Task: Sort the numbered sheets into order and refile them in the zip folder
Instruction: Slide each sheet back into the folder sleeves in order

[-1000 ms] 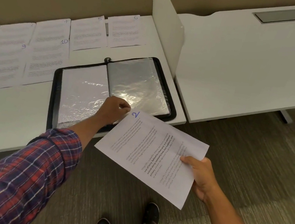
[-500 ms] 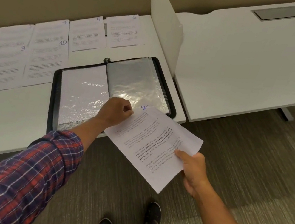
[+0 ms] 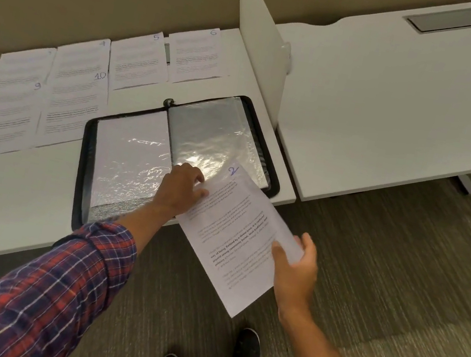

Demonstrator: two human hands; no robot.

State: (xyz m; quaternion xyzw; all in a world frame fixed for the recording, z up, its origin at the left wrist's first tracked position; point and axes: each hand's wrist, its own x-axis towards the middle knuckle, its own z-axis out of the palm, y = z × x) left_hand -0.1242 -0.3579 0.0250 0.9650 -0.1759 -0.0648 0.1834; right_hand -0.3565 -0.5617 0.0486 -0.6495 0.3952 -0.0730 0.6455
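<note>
White sheet [image 3: 235, 241], right hand [image 3: 296, 271] gripping (left hand [image 3: 178, 190] touching)

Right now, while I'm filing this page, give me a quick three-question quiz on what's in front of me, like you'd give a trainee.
1. Multiple choice: which number is written on the sheet that the right hand grips? A) 2 B) 7 C) 10
2. True or false: the zip folder lies closed on the desk.
3. Fill the gap: on the desk, the sheet marked 6 lies right beside the sheet marked ___.
Key: 1: A. 2: false, it lies open. 3: 5, the sheet marked 5.
</note>
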